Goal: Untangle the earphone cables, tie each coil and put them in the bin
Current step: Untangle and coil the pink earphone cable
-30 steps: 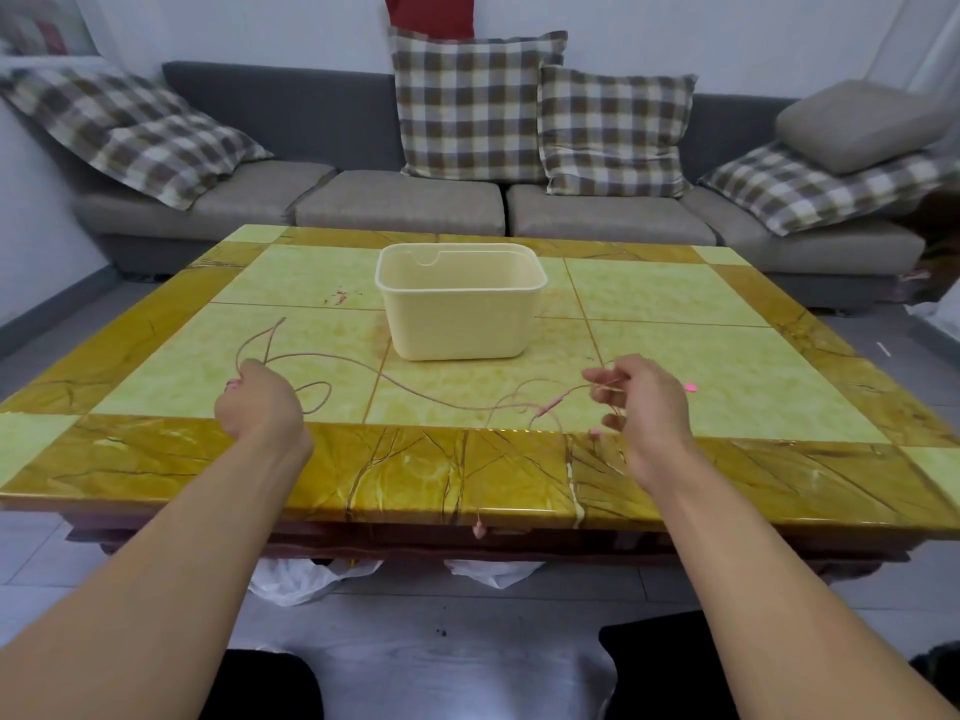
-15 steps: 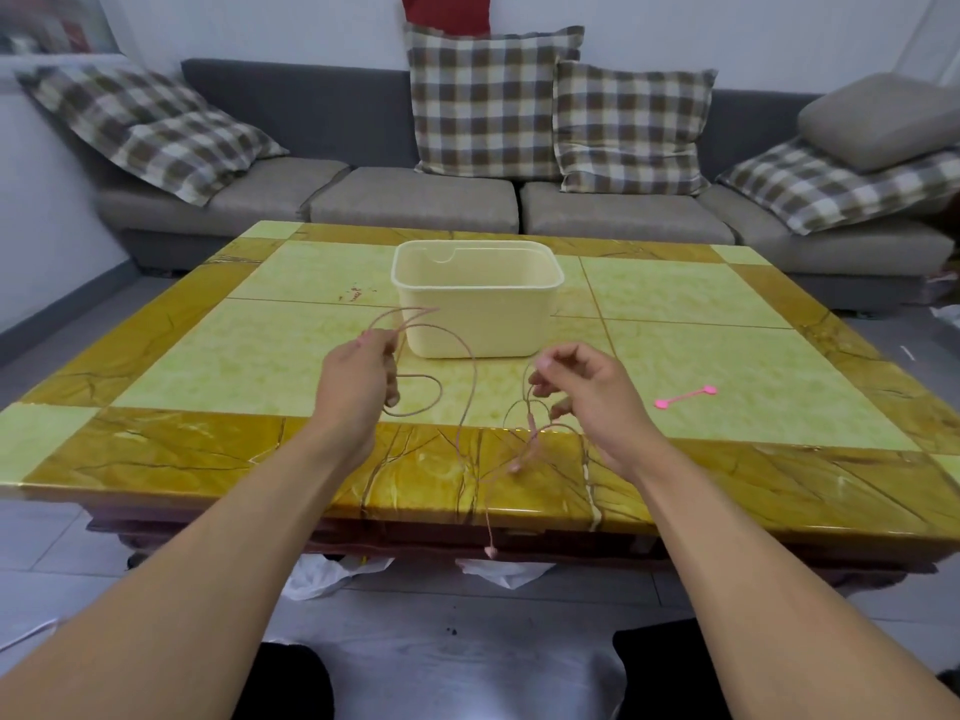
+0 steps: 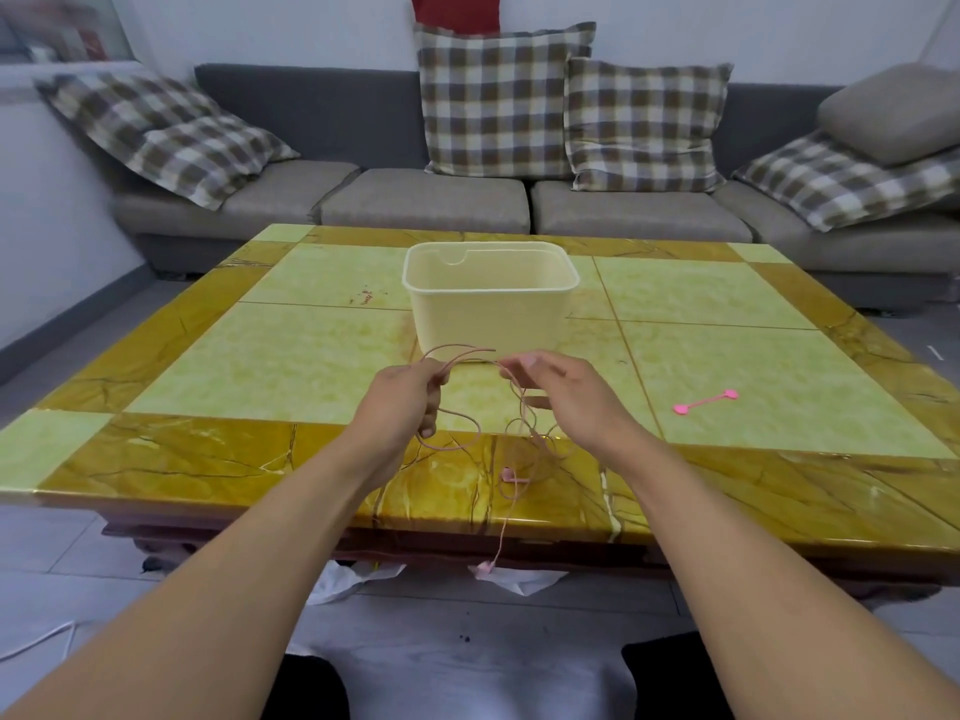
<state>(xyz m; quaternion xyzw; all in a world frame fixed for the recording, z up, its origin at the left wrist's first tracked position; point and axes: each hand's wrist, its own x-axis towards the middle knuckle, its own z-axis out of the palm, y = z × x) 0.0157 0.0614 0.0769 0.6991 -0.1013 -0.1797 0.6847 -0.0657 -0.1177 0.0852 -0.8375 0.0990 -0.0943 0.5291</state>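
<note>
Earphone cable (image 3: pixel 470 356) pinched at frame centre between left hand (image 3: pixel 405 394) and right hand (image 3: pixel 558 389), below bin (image 3: pixel 491 304) on bench (image 3: pixel 291 356)

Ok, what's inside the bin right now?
The cream bin shows only its bare inner back and side walls, with no cable inside that visible part. Its near wall hides the floor, so the bottom cannot be checked. The pink earphone cable is in both hands.
</note>
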